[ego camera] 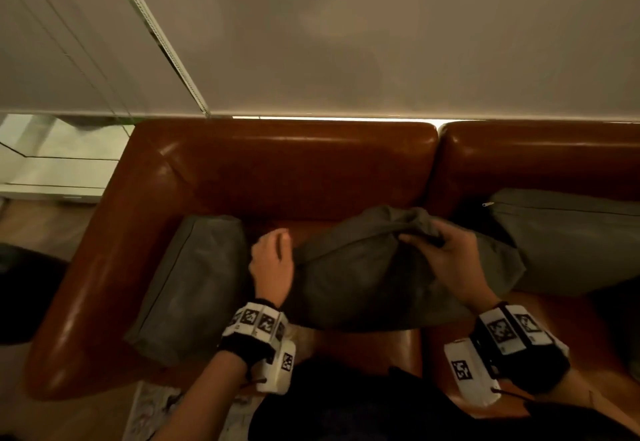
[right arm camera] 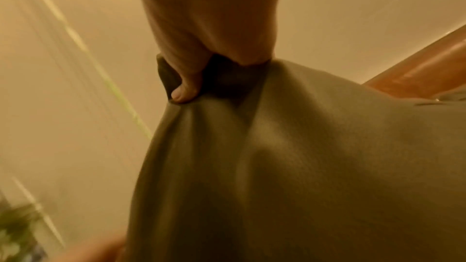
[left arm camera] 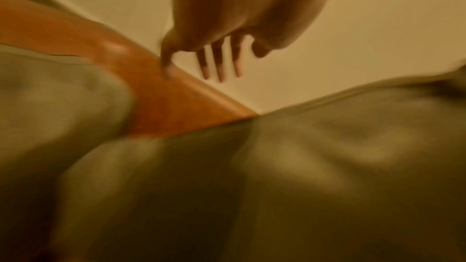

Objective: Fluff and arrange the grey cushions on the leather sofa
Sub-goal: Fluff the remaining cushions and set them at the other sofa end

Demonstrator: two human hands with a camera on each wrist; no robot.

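Note:
A brown leather sofa (ego camera: 294,170) holds three grey cushions. The left cushion (ego camera: 187,284) leans against the armrest. The right cushion (ego camera: 571,239) stands against the backrest. The middle cushion (ego camera: 363,278) lies across the seat between them, crumpled at its top. My right hand (ego camera: 440,250) grips a bunch of fabric at that top edge; the right wrist view shows the thumb (right arm camera: 181,91) pinching the middle cushion (right arm camera: 302,166). My left hand (ego camera: 272,260) is at the cushion's left end, and its fingers (left arm camera: 219,67) are straight and spread above the middle cushion (left arm camera: 302,176), holding nothing.
A pale wall (ego camera: 381,42) rises right behind the backrest. A white low cabinet (ego camera: 52,170) stands left of the sofa on a wooden floor. A patterned rug (ego camera: 156,413) lies in front. A dark shape (ego camera: 20,295) sits by the armrest.

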